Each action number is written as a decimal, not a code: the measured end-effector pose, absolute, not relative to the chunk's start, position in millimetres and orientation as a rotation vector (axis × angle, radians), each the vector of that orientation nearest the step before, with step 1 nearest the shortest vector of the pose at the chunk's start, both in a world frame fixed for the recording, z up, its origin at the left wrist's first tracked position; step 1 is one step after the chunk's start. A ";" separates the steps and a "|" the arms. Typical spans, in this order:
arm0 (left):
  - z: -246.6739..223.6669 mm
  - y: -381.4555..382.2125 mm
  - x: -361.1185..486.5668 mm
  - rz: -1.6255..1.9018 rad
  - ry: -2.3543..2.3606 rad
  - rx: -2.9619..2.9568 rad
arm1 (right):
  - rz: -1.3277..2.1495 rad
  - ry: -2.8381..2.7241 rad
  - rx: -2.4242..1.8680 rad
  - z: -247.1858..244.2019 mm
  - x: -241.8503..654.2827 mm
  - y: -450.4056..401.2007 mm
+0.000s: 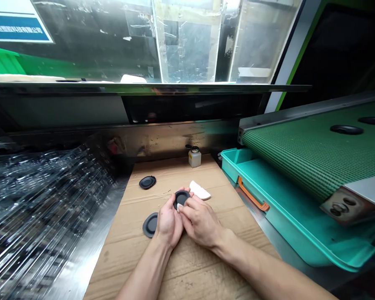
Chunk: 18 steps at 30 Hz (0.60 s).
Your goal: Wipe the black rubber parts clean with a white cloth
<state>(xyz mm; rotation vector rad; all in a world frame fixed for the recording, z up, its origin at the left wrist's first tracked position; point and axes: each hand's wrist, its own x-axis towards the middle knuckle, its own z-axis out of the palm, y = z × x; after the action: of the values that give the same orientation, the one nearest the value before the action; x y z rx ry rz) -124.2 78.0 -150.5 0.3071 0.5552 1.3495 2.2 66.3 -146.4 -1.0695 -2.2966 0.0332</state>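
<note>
Over the cardboard sheet [125, 250], my left hand [169, 223] holds a round black part [181, 198] with a raised rim. My right hand [201, 218] pinches a small white cloth [179, 207] against the lower edge of that part. A second black part [150, 225] lies on the cardboard just left of my left hand and is partly covered by it. Farther back at the left lies another black part [147, 182]. A white pad [200, 190] rests beyond my right hand. The small square bottle [194, 157] stands at the cardboard's back edge.
Clear plastic trays [43, 208] are piled at the left. On the right, a teal bin [293, 212] with an orange handle [253, 196] sits below a green conveyor belt [306, 146], which carries black parts [346, 129]. A metal ledge [175, 88] crosses the back.
</note>
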 end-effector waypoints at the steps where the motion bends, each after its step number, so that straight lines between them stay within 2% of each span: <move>1: -150.1 77.8 -124.4 1.352 0.555 0.308 | 0.030 -2.300 -1.077 -146.2 2.9 67.0; 6: -148.2 77.3 -124.9 1.371 0.549 0.351 | -0.001 -2.206 -1.219 -147.3 13.3 77.1; 18: -151.0 64.1 -108.0 1.250 0.616 0.538 | 0.009 -2.184 -1.084 -136.7 11.2 87.0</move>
<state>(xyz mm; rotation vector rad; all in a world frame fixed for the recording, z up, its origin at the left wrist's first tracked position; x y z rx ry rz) -108.0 64.1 -151.0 0.5384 0.6158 1.2503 11.2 87.0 -136.7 -1.0838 -2.1843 0.0090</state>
